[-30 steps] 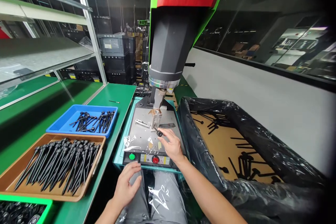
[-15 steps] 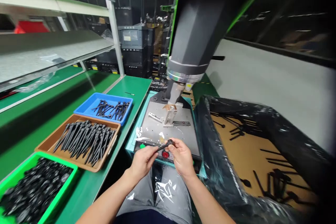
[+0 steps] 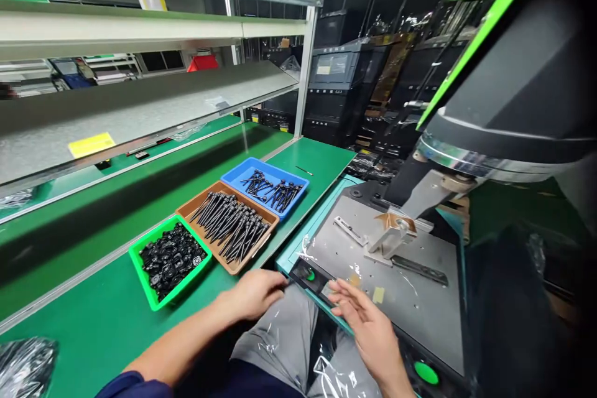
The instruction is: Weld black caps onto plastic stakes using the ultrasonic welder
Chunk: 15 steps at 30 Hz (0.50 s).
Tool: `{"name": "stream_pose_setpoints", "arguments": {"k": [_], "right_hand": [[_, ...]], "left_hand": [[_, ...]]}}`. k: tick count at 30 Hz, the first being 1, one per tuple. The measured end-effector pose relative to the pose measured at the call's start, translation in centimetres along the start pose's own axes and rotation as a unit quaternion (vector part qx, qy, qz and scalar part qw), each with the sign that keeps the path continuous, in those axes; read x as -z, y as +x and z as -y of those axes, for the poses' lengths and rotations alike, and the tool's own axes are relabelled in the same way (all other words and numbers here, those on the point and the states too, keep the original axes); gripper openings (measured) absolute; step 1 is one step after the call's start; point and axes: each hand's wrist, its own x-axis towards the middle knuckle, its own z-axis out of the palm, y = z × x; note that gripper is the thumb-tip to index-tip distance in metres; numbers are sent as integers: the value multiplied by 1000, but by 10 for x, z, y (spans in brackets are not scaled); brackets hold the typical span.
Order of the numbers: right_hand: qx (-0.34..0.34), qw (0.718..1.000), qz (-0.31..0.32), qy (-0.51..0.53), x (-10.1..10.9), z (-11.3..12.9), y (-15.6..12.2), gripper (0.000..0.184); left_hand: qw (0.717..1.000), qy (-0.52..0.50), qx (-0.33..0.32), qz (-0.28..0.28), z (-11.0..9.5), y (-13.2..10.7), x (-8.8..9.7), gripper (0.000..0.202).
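Observation:
My left hand (image 3: 254,294) rests at the front edge of the green bench (image 3: 93,317), fingers curled shut; what they hold is hidden. It lies just left of the press machine's front panel (image 3: 321,283). My right hand (image 3: 368,323) hovers over that panel with fingers stretched out and nothing in it. Behind it is the grey metal base plate (image 3: 420,298) with a small fixture (image 3: 392,233) under the press head (image 3: 494,130). Nearest my left hand stands a brown tray (image 3: 233,266) of long black pins.
A green tray (image 3: 140,267) of small black parts and a blue tray (image 3: 242,169) with more pins flank the brown tray. Green buttons (image 3: 426,373) sit on the machine's front. Metal shelves (image 3: 140,106) run along the left. A plastic bag (image 3: 23,364) lies bottom left.
The view has swung left. Both hands held a black pin between them; now they are apart, the left drawn back to the bench edge, the right open over the panel.

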Motion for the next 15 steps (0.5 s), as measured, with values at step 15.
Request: {"name": "stream_pose_setpoints", "arguments": {"k": [15], "right_hand": [[-90,993,-32,-68,28,-27,-25,58]], "left_hand": [[913,174,360,-75,179,17,90,20]]}}
